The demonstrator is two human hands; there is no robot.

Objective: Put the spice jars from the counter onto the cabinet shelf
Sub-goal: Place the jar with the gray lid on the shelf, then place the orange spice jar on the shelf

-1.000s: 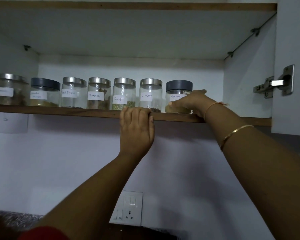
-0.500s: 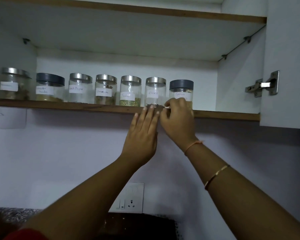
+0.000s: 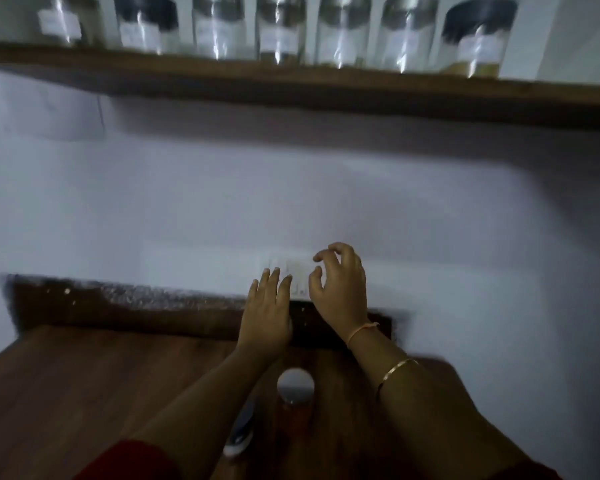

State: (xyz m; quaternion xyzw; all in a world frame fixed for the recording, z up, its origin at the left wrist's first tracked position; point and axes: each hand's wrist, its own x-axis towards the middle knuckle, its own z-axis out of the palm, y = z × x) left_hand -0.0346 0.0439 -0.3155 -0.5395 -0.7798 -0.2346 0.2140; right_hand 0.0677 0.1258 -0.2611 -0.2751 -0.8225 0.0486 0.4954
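On counter (image 3: 84, 393), spice jar (image 3: 296, 388) untouched, below left hand (image 3: 267, 317), fingers straight, and right hand (image 3: 340, 289), loosely curled, empty.

Both hands over the counter (image 3: 66, 393), nothing in either: L hand (image 3: 267, 317) flat, fingers straight & close together; R hand (image 3: 340, 289) just beside it, fingers loosely curled, thread (image 3: 361, 329) + bangle (image 3: 397, 370) on that arm. Nearer the camera, a silver-lidded jar (image 3: 296, 386) stands on the wood btwn the forearms; a 2nd jar (image 3: 239, 434) sits partly hidden under the L forearm. Up top, the shelf (image 3: 326, 91) carries a row of 7 jars (image 3: 280, 29), all blurred, labels unreadable. Wall socket (image 3: 291, 268) behind the hands, blurry too.
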